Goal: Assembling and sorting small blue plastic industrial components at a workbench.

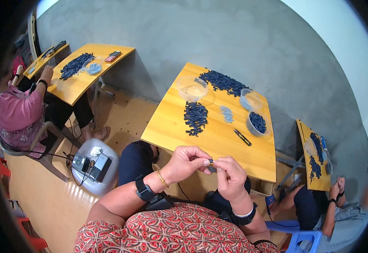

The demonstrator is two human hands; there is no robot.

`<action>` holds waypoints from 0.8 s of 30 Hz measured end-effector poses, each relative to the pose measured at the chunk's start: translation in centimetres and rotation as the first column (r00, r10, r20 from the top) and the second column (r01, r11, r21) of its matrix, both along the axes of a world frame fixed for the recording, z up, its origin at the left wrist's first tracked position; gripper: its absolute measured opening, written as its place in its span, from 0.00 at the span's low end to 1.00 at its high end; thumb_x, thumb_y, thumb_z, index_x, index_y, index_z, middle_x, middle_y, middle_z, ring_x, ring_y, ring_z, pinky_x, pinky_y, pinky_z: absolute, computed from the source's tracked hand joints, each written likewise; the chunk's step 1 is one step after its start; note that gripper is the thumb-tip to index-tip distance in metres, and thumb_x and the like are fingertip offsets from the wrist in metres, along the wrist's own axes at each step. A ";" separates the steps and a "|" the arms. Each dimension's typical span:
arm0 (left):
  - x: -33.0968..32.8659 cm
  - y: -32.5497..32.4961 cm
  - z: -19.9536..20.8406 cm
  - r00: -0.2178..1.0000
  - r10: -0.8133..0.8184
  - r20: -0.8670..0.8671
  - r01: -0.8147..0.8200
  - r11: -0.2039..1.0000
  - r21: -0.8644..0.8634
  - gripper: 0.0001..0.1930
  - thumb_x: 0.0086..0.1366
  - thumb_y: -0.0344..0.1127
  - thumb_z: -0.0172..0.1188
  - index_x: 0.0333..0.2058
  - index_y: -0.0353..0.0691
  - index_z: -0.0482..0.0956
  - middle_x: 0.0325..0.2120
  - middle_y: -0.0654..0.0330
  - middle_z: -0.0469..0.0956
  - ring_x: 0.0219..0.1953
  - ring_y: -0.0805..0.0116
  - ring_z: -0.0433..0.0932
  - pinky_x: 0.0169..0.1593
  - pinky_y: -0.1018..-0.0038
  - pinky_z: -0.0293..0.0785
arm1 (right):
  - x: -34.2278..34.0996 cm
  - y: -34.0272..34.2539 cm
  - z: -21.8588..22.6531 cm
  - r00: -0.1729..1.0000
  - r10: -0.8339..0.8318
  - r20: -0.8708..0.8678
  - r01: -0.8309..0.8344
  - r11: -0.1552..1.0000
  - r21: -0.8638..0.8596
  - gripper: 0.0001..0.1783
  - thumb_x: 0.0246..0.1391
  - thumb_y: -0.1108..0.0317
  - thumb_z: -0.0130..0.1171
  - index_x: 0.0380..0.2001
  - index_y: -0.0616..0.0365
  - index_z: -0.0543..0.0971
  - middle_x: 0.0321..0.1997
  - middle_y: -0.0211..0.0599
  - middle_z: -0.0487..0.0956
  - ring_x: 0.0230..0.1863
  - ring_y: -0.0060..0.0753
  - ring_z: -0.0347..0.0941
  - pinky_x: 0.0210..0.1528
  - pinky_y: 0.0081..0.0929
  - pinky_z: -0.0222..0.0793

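Just off the near edge of the wooden table (171, 126), my left hand (184, 165) and my right hand (231, 176) meet in front of my chest. Both are closed in a pinch on one small dark piece (211, 160), mostly hidden by the fingertips. On the table, a loose pile of short dark blue tube-like pieces (196, 118) lies nearest my hands. Small light grey parts (226, 114) are scattered to its right. A slim black hand tool (242, 137), like snips or tweezers, rests near the right side.
Farther back are a larger dark pile (224, 82), a clear bowl (192, 90), a bowl of grey parts (250, 100) and a bowl of dark pieces (257, 123). Co-workers sit left (21, 107) and right (340, 219). A grey stool (96, 164) bearing devices stands at my left.
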State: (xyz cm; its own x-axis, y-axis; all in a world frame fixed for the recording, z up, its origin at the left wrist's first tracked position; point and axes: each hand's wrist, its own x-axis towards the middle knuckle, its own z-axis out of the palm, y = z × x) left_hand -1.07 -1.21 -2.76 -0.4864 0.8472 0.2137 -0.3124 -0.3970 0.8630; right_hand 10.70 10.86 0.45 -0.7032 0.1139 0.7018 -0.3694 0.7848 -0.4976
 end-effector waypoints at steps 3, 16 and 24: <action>-0.3 -0.3 -1.3 1.000 -0.013 0.021 0.014 0.999 -0.042 0.04 0.57 0.22 0.54 0.32 0.30 0.75 0.26 0.56 0.77 0.28 0.68 0.78 0.32 0.78 0.76 | -0.2 -0.2 -1.0 0.994 0.065 0.085 -0.061 0.997 -0.045 0.12 0.43 0.86 0.49 0.33 0.63 0.72 0.28 0.43 0.72 0.27 0.37 0.71 0.27 0.25 0.67; -4.3 -0.6 -6.0 0.941 0.170 0.294 -0.126 0.979 -0.161 0.04 0.58 0.25 0.55 0.31 0.32 0.75 0.23 0.61 0.74 0.23 0.75 0.75 0.31 0.75 0.78 | -9.1 7.4 -7.6 0.923 -0.104 0.371 0.159 0.980 -0.121 0.06 0.47 0.77 0.48 0.29 0.62 0.75 0.28 0.46 0.75 0.31 0.45 0.73 0.33 0.32 0.68; -5.9 -1.5 -6.7 0.912 0.202 0.357 -0.136 0.970 -0.202 0.04 0.59 0.26 0.53 0.33 0.32 0.75 0.25 0.60 0.74 0.26 0.71 0.76 0.33 0.74 0.78 | -13.5 9.8 -8.4 0.867 -0.183 0.464 0.105 0.977 0.188 0.07 0.45 0.75 0.53 0.30 0.56 0.73 0.30 0.42 0.73 0.34 0.49 0.71 0.35 0.38 0.68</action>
State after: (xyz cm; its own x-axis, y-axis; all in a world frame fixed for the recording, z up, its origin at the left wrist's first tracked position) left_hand -6.96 -2.67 -9.48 -0.6413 0.7525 -0.1500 -0.5650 -0.3308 0.7559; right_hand -2.79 20.66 -7.99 -0.9396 0.1598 0.3028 0.0049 0.8905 -0.4550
